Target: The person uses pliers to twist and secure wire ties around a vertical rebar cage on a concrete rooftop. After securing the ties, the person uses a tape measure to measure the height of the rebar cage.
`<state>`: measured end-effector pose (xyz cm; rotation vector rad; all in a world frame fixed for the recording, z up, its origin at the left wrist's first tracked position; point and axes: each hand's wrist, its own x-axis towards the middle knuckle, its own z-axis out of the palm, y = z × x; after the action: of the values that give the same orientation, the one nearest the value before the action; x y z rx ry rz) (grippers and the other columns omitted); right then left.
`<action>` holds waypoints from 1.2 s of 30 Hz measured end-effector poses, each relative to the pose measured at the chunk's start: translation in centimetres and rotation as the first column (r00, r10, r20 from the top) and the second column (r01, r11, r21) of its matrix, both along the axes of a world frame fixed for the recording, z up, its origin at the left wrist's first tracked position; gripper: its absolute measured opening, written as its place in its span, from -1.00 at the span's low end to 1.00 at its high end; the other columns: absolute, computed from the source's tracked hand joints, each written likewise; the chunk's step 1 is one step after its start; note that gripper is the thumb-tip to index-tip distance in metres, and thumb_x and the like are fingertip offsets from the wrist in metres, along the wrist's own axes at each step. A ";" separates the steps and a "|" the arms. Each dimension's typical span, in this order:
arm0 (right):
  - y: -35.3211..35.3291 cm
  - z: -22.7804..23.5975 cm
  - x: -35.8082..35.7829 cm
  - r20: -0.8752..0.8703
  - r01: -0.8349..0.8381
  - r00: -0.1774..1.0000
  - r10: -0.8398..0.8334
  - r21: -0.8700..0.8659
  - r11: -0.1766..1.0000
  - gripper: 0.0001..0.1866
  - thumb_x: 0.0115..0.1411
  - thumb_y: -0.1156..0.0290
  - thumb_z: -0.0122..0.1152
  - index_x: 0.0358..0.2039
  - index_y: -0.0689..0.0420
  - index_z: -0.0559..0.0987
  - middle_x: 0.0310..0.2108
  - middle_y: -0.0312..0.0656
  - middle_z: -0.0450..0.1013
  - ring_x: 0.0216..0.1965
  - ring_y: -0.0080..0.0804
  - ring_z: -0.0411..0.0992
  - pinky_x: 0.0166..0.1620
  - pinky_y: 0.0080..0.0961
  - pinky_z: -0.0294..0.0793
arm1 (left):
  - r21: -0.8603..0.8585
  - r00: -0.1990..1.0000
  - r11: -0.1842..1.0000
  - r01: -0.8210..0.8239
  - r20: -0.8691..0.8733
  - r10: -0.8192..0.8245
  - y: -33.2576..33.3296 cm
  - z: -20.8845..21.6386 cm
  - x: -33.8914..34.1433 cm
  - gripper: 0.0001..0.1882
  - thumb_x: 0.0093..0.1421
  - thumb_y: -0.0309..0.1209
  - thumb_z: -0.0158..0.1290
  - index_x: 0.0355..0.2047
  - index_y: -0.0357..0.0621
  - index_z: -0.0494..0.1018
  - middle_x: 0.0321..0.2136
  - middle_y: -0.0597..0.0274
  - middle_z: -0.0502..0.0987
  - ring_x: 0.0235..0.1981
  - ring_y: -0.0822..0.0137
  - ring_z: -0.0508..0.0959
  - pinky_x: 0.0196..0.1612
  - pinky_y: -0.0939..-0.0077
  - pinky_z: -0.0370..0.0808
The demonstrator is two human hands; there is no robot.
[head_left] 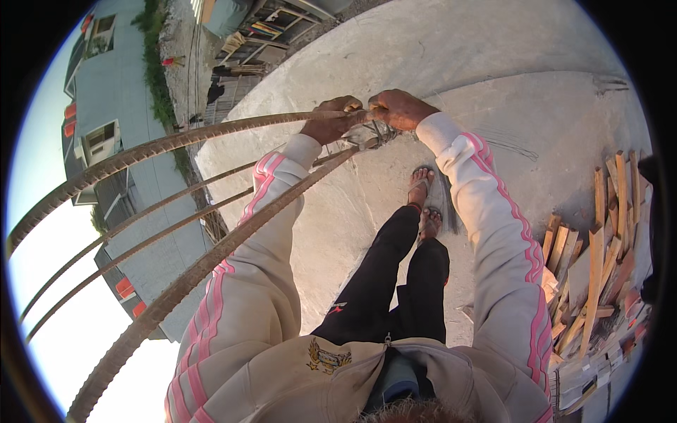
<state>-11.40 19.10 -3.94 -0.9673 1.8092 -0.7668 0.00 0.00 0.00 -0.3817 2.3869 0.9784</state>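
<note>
Curling in at the foot of a rust-brown upper bar [176, 139], both your hands work close together over pale, smooth-worn concrete [522, 116]. The bar is ribbed steel, and the fisheye bends it into a long arc; a lower thick bar [211, 261] shows the same rough ridges, with two slimmer-looking bars [162, 235] between them. Your soft, pale sleeves [493, 211] carry wavy pink stripes, while the sawn timber [596, 261] at the right lies in a jumble of straight-edged, splintery pieces.

The left rim cuts off all four bars, and your left sleeve hides part of the slimmer ones. Dark metal pieces [381, 134] tangle just below your knuckles, too small to sort out.

The upper bar's far end lies right at your left hand [331, 123], running leftward from it, and your right hand [400, 109] sits just beside that end. Your fingers on both hands are bent inward; you cannot tell from here what they pinch, if anything. The lower thick bar ends just below, apart from your fingers.
</note>
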 end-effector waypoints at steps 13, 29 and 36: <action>-0.3 -3.4 -3.4 0.733 0.017 0.680 0.023 -0.047 0.999 -0.75 0.33 0.27 0.26 -0.45 0.12 0.54 -0.65 -0.42 0.34 -0.71 -0.67 0.22 -0.64 -0.59 0.16 | -0.206 0.989 0.969 0.138 -0.029 -0.147 1.6 2.2 -2.0 -0.60 0.05 -0.20 0.28 -0.08 -0.01 0.61 -0.12 0.15 0.63 -0.16 0.04 0.65 -0.07 0.18 0.59; 3.0 0.4 -5.0 0.558 0.043 0.823 -0.106 0.126 0.991 -0.69 0.31 0.25 0.28 -0.47 0.21 0.53 -0.65 -0.38 0.31 -0.68 -0.63 0.16 -0.63 -0.54 0.14 | -0.087 0.938 0.988 0.128 -0.312 -0.149 0.3 -0.4 -1.5 -0.74 0.05 -0.37 0.23 -0.24 -0.18 0.64 -0.26 0.13 0.63 -0.30 0.08 0.67 -0.19 0.28 0.62; 1.9 2.5 -5.5 0.259 0.066 0.966 -0.006 -0.221 0.973 -0.72 0.29 0.32 0.21 -0.39 0.31 0.48 -0.61 -0.24 0.31 -0.51 -0.47 0.17 -0.38 -0.34 0.28 | -0.070 0.954 0.991 0.111 -0.271 -0.126 0.3 -0.7 -1.5 -0.68 0.02 -0.25 0.24 -0.20 -0.07 0.65 -0.27 0.19 0.60 -0.25 0.09 0.64 -0.15 0.22 0.60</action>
<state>-16.92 20.97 -1.41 -0.9342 1.5402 -1.0900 -1.48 0.28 -0.73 -0.1243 2.6550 0.9668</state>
